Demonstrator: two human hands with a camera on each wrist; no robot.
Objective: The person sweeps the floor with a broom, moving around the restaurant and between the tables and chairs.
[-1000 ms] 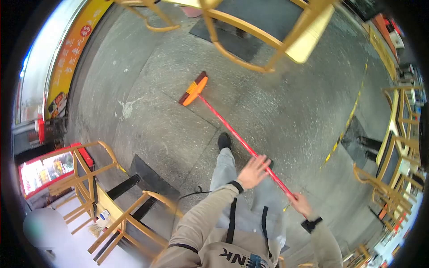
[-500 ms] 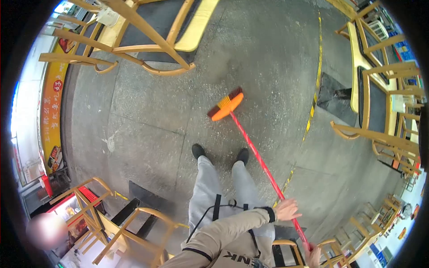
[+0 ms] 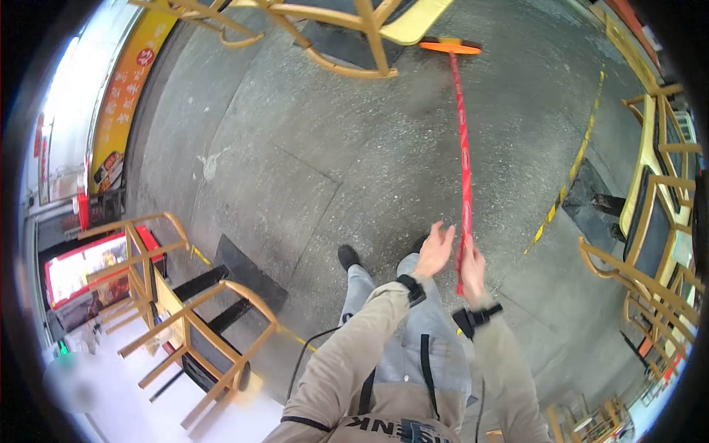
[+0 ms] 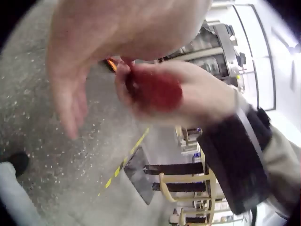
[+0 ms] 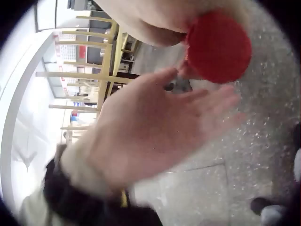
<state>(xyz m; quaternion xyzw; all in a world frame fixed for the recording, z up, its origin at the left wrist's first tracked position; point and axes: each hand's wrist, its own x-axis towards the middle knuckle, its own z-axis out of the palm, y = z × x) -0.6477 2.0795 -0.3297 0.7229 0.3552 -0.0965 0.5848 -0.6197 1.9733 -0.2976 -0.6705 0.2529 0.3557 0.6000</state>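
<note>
A push broom stretches out ahead of me in the head view, its orange head (image 3: 452, 48) on the floor beside the corner of a chair-stacked table. Its red handle (image 3: 464, 162) runs back to my right hand (image 3: 474, 275), which grips it near the end. The round red handle end (image 5: 218, 47) shows large in the right wrist view, under the right hand's palm. My left hand (image 3: 436, 252) hovers just left of the handle with fingers loosely extended. In the right wrist view that left hand (image 5: 150, 127) appears flat, holding nothing.
Upturned chairs (image 3: 347, 55) rest on a table at the top. More chairs and tables stand at the right (image 3: 650, 221) and lower left (image 3: 214, 347). Yellow-black tape (image 3: 569, 177) marks the grey floor (image 3: 295, 162). A red-framed drinks cooler (image 3: 88, 269) stands left.
The broom head has swept forward, farther from my feet and to the right. My left hand has come off the handle, and the right hand has moved up and left in view.
</note>
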